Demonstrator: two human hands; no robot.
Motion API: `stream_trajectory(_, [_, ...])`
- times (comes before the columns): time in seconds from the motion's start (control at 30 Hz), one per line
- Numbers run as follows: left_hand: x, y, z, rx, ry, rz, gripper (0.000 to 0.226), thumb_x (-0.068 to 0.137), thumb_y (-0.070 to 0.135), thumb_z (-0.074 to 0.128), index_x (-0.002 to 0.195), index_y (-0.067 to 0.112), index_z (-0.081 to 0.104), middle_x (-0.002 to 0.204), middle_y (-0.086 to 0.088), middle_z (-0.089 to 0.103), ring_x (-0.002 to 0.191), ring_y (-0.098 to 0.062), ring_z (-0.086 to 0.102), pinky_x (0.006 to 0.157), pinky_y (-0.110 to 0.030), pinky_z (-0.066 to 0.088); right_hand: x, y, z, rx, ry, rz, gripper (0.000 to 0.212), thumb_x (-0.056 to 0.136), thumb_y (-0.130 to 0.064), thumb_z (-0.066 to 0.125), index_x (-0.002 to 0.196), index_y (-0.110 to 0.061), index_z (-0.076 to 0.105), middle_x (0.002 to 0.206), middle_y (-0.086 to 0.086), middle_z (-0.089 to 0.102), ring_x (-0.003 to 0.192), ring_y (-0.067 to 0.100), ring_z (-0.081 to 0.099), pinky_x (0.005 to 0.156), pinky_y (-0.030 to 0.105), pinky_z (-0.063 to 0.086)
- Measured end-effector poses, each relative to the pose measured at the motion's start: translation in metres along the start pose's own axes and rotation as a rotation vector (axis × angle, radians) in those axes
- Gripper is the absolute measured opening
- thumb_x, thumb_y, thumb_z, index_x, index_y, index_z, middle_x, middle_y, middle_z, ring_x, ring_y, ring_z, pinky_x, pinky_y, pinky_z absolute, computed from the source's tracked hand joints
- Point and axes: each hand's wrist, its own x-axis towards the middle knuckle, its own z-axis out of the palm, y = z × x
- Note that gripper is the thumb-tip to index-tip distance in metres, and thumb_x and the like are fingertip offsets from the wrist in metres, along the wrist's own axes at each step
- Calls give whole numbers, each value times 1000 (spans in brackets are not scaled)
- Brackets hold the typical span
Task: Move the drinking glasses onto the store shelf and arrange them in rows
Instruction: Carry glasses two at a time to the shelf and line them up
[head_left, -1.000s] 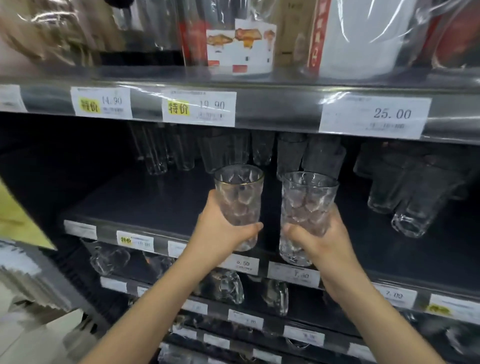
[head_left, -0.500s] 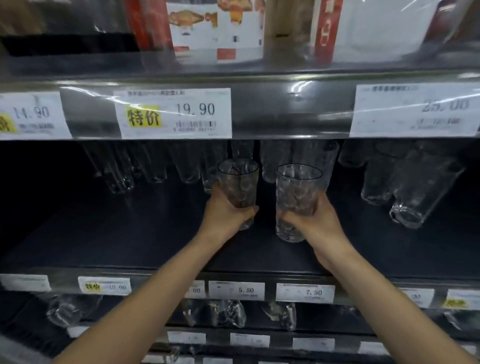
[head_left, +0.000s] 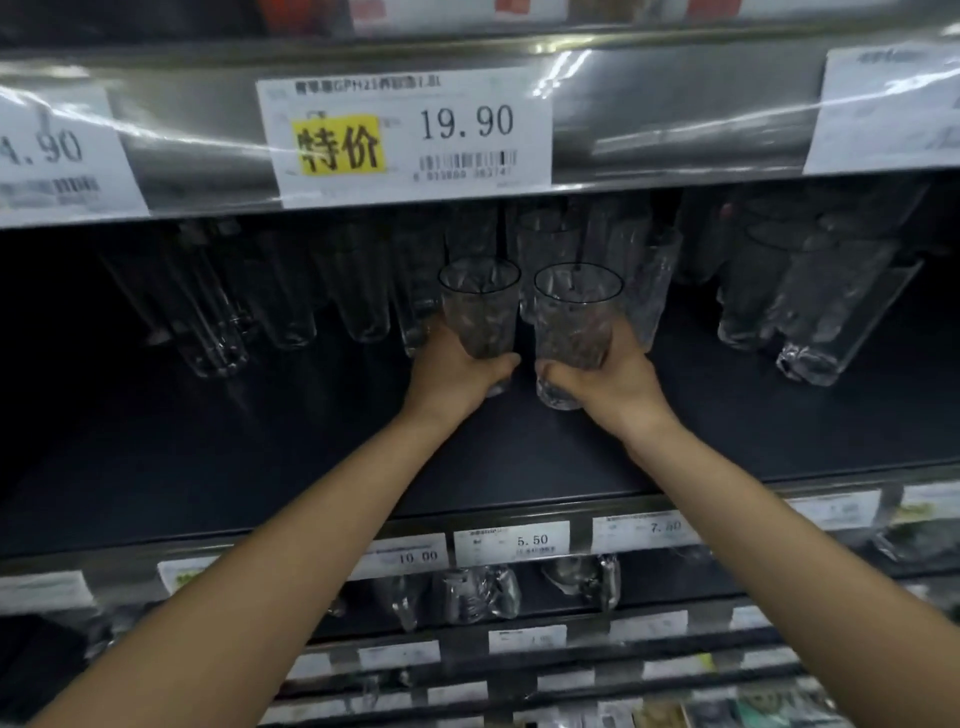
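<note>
Two clear textured drinking glasses stand upright side by side deep over the dark store shelf (head_left: 260, 457). My left hand (head_left: 452, 371) grips the left glass (head_left: 480, 306) low around its base. The right glass (head_left: 574, 317) is held the same way by my right hand (head_left: 608, 379). Whether the glass bottoms touch the shelf I cannot tell. Just behind them several more glasses (head_left: 550, 244) stand in rows at the back of the shelf.
The upper shelf edge with a 19.90 price tag (head_left: 405, 132) hangs close above the glasses. Tall glasses (head_left: 291, 296) line the back left, wider ones (head_left: 821, 306) the back right. Lower shelves hold more glassware (head_left: 478, 595) behind price labels.
Both hands have carried the glasses further in and toward the back rows of the shelf. My view has moved closer and tilted up.
</note>
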Motion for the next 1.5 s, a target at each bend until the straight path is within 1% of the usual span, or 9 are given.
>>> stream_trajectory(0.1, [-2,7,-4,316,83,32,34,79,47,77,87,15,69,70,12,63,60,2,56,53,-12,45,4,-1,4,-38,43,3,74,75,-28,85,132,-15,41,109,-13,58,95,1,58,84,13,43])
stream_trajectory(0.23, [2,4,-6,510,119,70,60,78,66,67,95,9,74,94,-7,74,89,-24,68,76,-33,55,7,3,5,-91,97,7,77,73,-35,85,132,-16,39,110,-12,55,98,3,56,77,7,41])
stream_trajectory(0.33, [2,2,-3,548,151,76,64,83,62,64,86,-2,66,94,-16,72,90,-31,67,72,-35,50,7,4,5,-119,123,6,62,73,-37,86,117,-23,44,95,-19,56,85,-2,56,60,-4,36])
stream_trajectory(0.53, [6,0,11,422,215,99,45,91,42,65,114,4,65,110,-14,70,105,-31,63,83,-33,46,12,7,4,-149,159,12,53,72,-44,84,116,-23,64,101,-6,69,96,11,65,87,26,52])
stream_trajectory(0.67, [12,-2,21,411,266,96,42,95,36,62,116,0,59,110,-20,67,105,-34,63,82,-35,47,15,7,2,-162,169,33,50,76,-43,81,118,-21,65,85,-18,59,89,6,56,81,20,43])
stream_trajectory(0.83, [24,-3,29,359,258,27,38,99,32,55,118,-1,54,109,-19,68,103,-34,64,73,-28,40,20,10,4,-110,189,70,58,76,-42,81,126,-19,62,115,-3,68,106,12,61,94,27,47])
stream_trajectory(1.2, [44,-5,40,449,277,-6,41,102,31,50,124,-4,49,115,-23,65,108,-38,62,74,-32,40,26,19,4,-124,183,56,60,79,-47,77,132,-25,60,105,-4,68,111,19,64,97,38,51])
stream_trajectory(1.33, [48,-5,44,461,280,2,44,103,29,46,129,-6,45,117,-23,64,108,-38,62,76,-35,44,31,24,5,-82,158,83,53,78,-46,78,125,-27,64,78,-23,59,100,21,68,92,46,54])
stream_trajectory(1.5, [51,-6,47,447,282,11,46,104,24,45,134,-10,39,117,-24,65,106,-38,63,79,-39,48,35,27,7,-68,161,84,23,78,-46,78,75,-47,56,78,-10,67,87,22,69,88,46,56])
